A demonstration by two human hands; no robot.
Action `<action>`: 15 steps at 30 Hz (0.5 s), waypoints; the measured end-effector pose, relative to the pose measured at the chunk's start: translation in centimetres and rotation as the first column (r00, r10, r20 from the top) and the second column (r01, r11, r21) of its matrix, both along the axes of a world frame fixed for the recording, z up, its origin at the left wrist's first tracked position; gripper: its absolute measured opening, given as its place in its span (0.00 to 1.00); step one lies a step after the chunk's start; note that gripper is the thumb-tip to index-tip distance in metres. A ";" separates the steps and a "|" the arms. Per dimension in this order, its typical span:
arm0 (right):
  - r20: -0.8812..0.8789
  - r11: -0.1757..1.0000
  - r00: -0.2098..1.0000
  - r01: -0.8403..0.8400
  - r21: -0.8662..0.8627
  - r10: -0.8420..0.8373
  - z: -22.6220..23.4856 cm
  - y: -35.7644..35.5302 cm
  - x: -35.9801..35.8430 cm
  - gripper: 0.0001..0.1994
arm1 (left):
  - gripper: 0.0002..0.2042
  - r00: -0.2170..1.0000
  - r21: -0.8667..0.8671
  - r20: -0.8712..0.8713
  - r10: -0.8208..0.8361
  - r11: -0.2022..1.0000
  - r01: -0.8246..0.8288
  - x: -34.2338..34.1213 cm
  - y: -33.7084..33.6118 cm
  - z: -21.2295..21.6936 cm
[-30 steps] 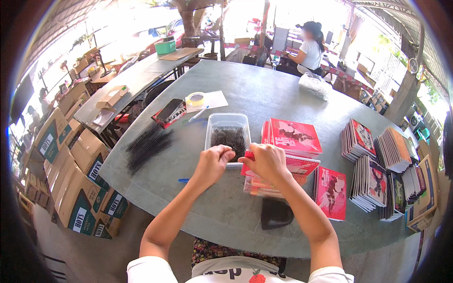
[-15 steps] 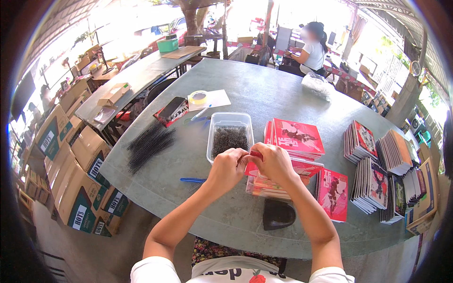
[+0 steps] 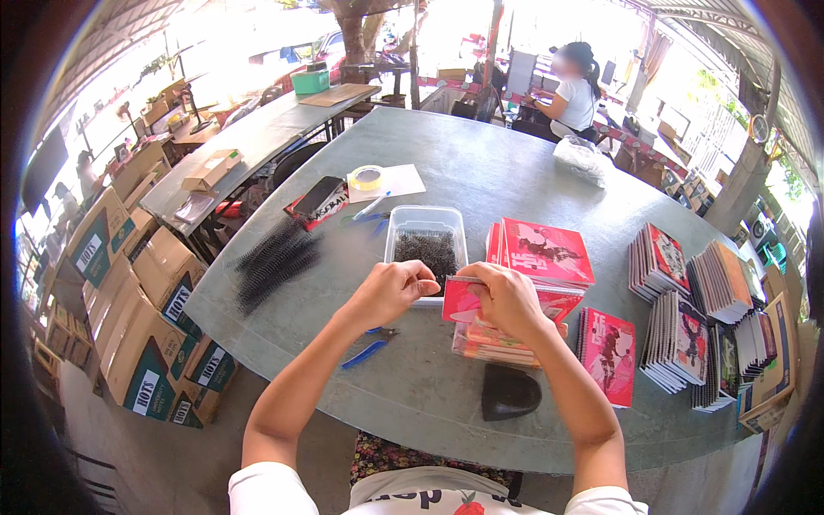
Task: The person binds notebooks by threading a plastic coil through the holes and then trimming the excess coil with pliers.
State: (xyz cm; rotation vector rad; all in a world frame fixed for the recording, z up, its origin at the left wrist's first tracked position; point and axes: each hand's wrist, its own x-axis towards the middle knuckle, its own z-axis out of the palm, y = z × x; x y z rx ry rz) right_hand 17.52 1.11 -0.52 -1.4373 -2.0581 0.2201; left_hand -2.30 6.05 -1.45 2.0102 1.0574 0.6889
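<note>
My right hand (image 3: 502,296) grips a red notebook (image 3: 462,302), thumb across its cover, above a stack of printed pages and covers (image 3: 493,341). My left hand (image 3: 390,290) is curled just left of the notebook, thumb and forefinger close together; anything between them is too small to make out. Behind my hands stands a clear plastic tub (image 3: 463,225) with black wire binding pieces (image 3: 427,249). Blue-handled pliers (image 3: 365,354) lie under my left wrist, partly covered by it. A pile of red notebooks (image 3: 545,249) stands beyond my right hand.
Long black wire coils (image 3: 275,266) lie at the left, near a phone (image 3: 319,196), tape roll (image 3: 366,178) and pen (image 3: 372,206). A black mouse-shaped object (image 3: 511,393) sits near the front edge. Notebook stacks (image 3: 674,339) line the right; a person (image 3: 573,94) sits beyond.
My hands were together at the notebook; my left hand has drawn away to the left. The notebook's cover now shows more fully in my right hand, and more of the pliers is visible.
</note>
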 end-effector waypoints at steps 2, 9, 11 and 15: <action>0.017 1.000 1.000 -0.009 0.007 0.009 -0.2 0.1 -0.1 0.10 | 0.12 0.996 0.049 0.083 0.024 0.998 -0.028 0.6 -0.4 0.0; -0.183 0.980 0.982 0.005 -0.201 -0.042 1.1 0.6 0.1 0.07 | 0.10 0.991 0.170 0.133 0.025 0.984 -0.048 0.6 -1.5 -1.4; -0.134 0.988 0.991 0.009 -0.153 -0.030 0.8 0.8 0.2 0.07 | 0.09 0.981 0.206 0.190 -0.043 0.979 0.003 0.9 -1.9 -1.5; -0.128 0.992 0.990 -0.070 -0.101 0.056 0.3 0.7 -0.2 0.06 | 0.08 0.991 0.263 0.132 -0.014 0.964 -0.021 1.2 -1.3 -2.0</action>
